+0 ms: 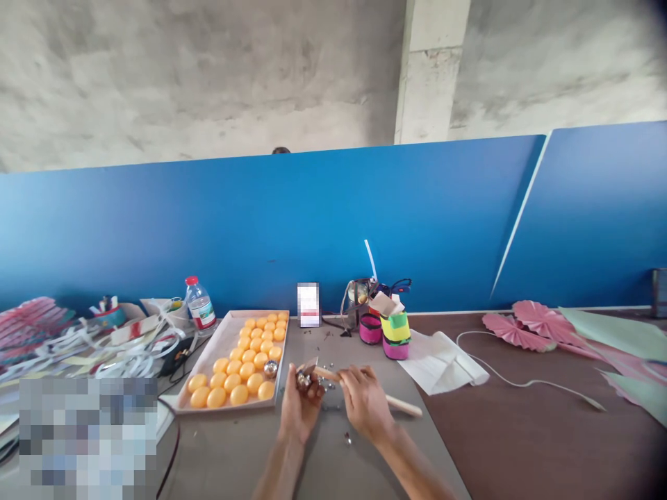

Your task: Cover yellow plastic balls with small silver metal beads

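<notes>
My left hand (299, 410) is closed around a small shiny silver ball (303, 380), its fingers curled under it. In my right hand (365, 399) is a hammer (404, 405) with a long pale wooden handle, gripped partway along. The hammer's dark metal head is right at the silver ball; whether it touches cannot be made out. Small silver bits (347, 438) lie scattered on the grey mat (234, 458) around and between my hands. A shallow white tray (221, 333) to the left holds several orange balls (238, 395) and one silver faceted ball (270, 368).
Behind my hands stands a phone (309, 305). Pink, yellow and green pouches (396, 330) sit beside white paper (442, 361) and a white cable (526, 382). A bottle (201, 305) and tangled white strips (130, 354) crowd the left. A blue partition (313, 222) closes the back.
</notes>
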A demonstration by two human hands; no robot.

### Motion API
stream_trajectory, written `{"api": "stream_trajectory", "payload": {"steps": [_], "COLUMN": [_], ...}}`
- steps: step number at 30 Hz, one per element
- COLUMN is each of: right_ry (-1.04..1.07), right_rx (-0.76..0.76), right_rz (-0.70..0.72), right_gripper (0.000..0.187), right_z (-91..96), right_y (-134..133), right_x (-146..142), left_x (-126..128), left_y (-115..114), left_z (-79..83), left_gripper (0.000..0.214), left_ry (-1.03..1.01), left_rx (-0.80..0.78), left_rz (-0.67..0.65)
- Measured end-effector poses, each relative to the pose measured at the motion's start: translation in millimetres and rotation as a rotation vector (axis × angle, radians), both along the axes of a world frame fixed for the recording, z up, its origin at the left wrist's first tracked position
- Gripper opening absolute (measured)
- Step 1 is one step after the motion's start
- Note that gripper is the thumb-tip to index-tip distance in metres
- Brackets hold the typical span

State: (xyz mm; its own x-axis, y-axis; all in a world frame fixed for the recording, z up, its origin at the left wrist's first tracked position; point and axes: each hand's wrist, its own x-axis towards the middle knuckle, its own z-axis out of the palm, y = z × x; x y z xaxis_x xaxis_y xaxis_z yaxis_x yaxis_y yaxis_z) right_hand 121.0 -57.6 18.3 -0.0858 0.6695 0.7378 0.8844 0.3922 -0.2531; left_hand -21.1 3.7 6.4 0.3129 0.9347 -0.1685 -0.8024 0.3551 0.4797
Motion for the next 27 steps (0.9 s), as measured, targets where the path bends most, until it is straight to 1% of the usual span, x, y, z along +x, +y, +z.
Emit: {"api": "stream_trajectory", "payload": {"steps": [2,5,6,8,11,16,21,25,27], "right_ry": [-0.009,0.027,0.037,0.03,-0.016,0.006,-0.047,-0.014,0.013], "right_rx": [0.011,0.092,0.099,0.058,-0.013,0.045,-0.03,0.057,0.058], "right_rz": [0.003,0.008,0.006,-0.001,0.006,0.045,0.048,0.045,0.028], "right_gripper": [0.023,0.025,0.025,0.024,0.022,0.025,0.023,0.026,0.025], "right_z": [0.2,0.9,0.7,-0.7,-3.8,-3.1,-0.9,0.1,-0.5], "right_y": [0.3,-0.1,0.0,0.7,1.6,-0.4,-2.0,-1.9,-0.7], "right_x": [1.0,2.8,2.8,2.0,0.4,-1.9,-6.8,-4.1,-2.3], "left_x": [-0.4,-0.4,-0.2,0.5,1.5,2.6,4.7,6.2,6.8], "left_y": [0.4,0.1,0.0,0.0,1.1,0.8,-3.6,-4.0,-3.4], "left_z": [-0.3,0.6,0.7,0.0,-2.3,-0.4,5.8,6.4,5.0], "left_gripper": [0.031,0.03,0.03,0.029,0.032,0.03,0.028,0.031,0.032], "left_ry": [-0.021,-0.047,-0.047,-0.033,-0.013,-0.027,0.007,0.069,0.088], "left_rx": [-0.003,0.018,0.02,0.002,-0.078,-0.077,-0.13,-0.1,-0.092], "left_rz": [-0.011,-0.033,-0.035,-0.041,-0.032,-0.004,0.024,0.056,0.056]}}
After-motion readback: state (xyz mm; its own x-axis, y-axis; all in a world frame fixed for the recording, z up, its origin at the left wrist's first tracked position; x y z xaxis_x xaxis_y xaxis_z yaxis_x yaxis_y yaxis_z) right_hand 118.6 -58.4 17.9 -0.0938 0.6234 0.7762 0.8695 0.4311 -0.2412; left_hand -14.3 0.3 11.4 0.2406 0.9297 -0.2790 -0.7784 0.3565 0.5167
